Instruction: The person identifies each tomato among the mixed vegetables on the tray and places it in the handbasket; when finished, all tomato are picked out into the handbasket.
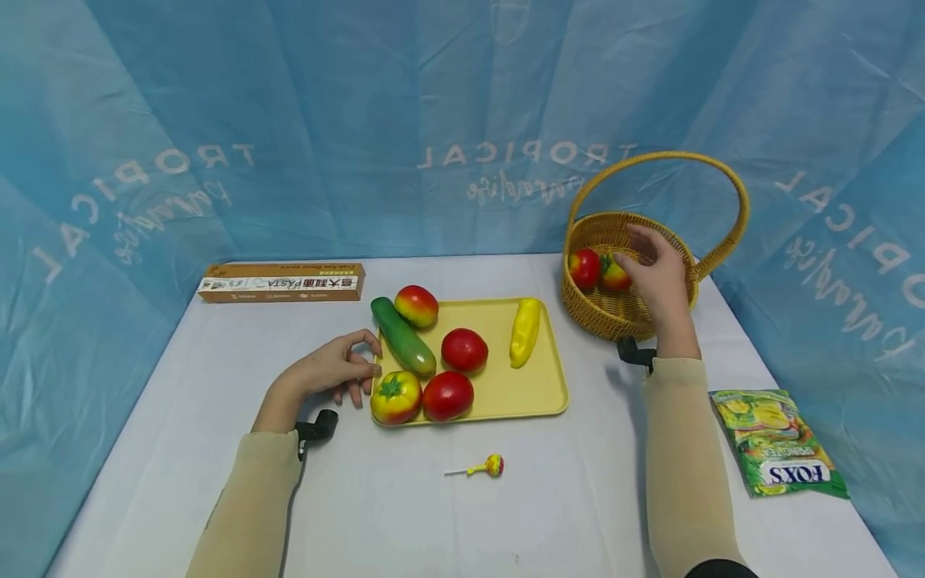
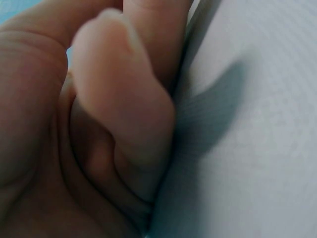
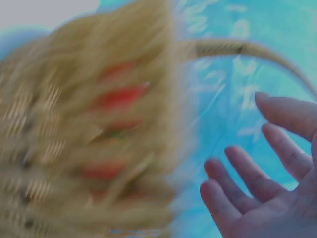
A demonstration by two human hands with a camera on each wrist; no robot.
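My right hand (image 1: pixel 656 277) hovers over the woven basket (image 1: pixel 596 317), its fingers bent apart with nothing between them. In the basket lie a red fruit (image 1: pixel 584 269) and a red-yellow fruit (image 1: pixel 615 274); the right wrist view shows them blurred through the weave. At the left edge of a yellow tray (image 1: pixel 520 397), my left hand (image 1: pixel 332 368) rests with loosely bent fingers, its fingertips right at the rim. Beside it on the tray are a cucumber (image 1: pixel 403 337) and a yellow-red fruit with a green calyx (image 1: pixel 396 397). The left wrist view shows fingers (image 2: pixel 124 89) close over the white cloth.
Also on the tray are two red tomatoes (image 1: pixel 464 351), a red-yellow fruit (image 1: pixel 417 306) and a bumpy yellow vegetable (image 1: pixel 525 332). A lollipop (image 1: pixel 494 465) lies in front. A pasta box (image 1: pixel 282 282) is back left; a green candy bag (image 1: pixel 780 443) lies right. The basket's tall handle (image 1: pixel 654 156) arches upward.
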